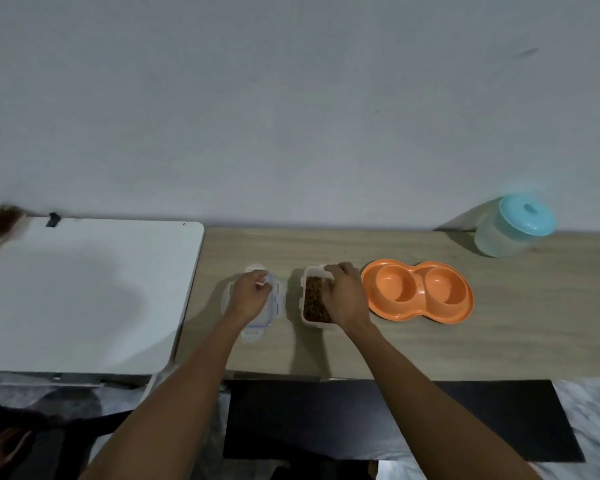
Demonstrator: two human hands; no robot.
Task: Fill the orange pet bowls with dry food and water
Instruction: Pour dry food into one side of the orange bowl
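Observation:
An orange double pet bowl [418, 311] lies on the wooden table, both wells bare. Left of it stands an open clear container [310, 318] filled with brown dry food. My right hand [343, 292] grips the container's right wall, fingers curled over the rim. Further left the container's clear lid [276, 303] lies flat on the table. My left hand [250, 292] rests on the lid, its fingers curled round the far clip. A pale water jug with a turquoise lid [513, 225] stands at the back right.
A white board [84, 289] adjoins the table on the left. The grey wall runs right behind the table's far edge. A black mat [499, 420] lies below the table's front edge. Bare wood [534, 323] shows right of the bowl.

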